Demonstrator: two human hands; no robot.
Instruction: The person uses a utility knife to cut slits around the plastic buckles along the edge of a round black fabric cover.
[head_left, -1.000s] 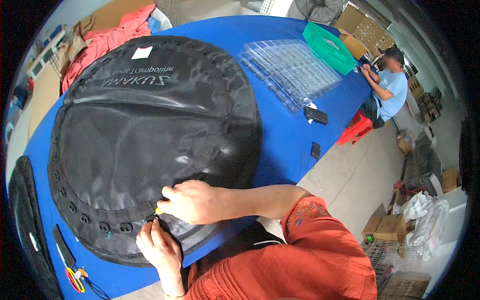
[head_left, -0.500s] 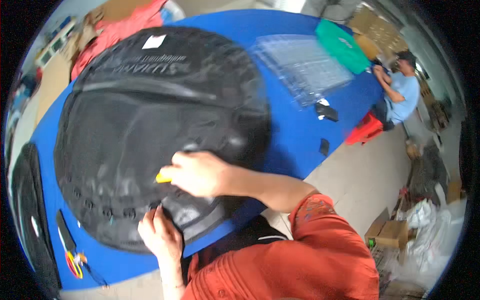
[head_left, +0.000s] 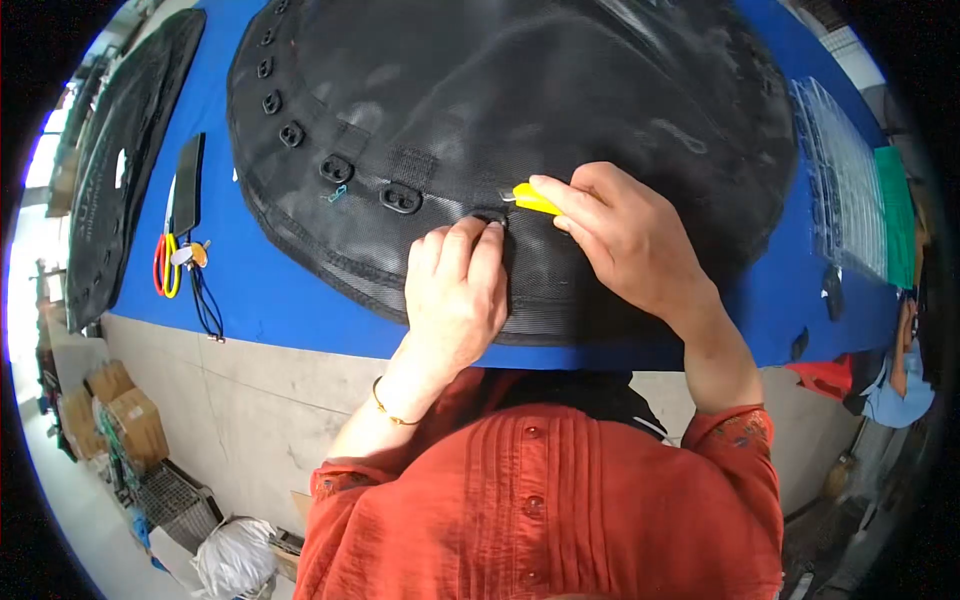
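A large round black mesh cover [head_left: 600, 110] lies on the blue table. Black plastic two-hole eyelets [head_left: 401, 198] run along its rim. My left hand [head_left: 455, 290] is closed at the near rim, its fingertips pinching a black eyelet that they mostly hide. My right hand [head_left: 625, 235] grips a yellow utility knife [head_left: 537, 199]. The knife's blade points left, close above the mesh and just beyond my left fingertips. A small teal thread [head_left: 338, 194] lies by one eyelet.
Scissors with red and yellow handles [head_left: 168, 260] lie on the blue tabletop [head_left: 270, 300] at left, near another black piece [head_left: 115, 170]. Clear plastic sheets [head_left: 845, 170] and a green item [head_left: 898, 215] are at right. A person in light blue [head_left: 900, 385] sits beyond.
The view has swung down and to the right. My right hand has brought the knife down close to my left fingertips, which stay at the rim.
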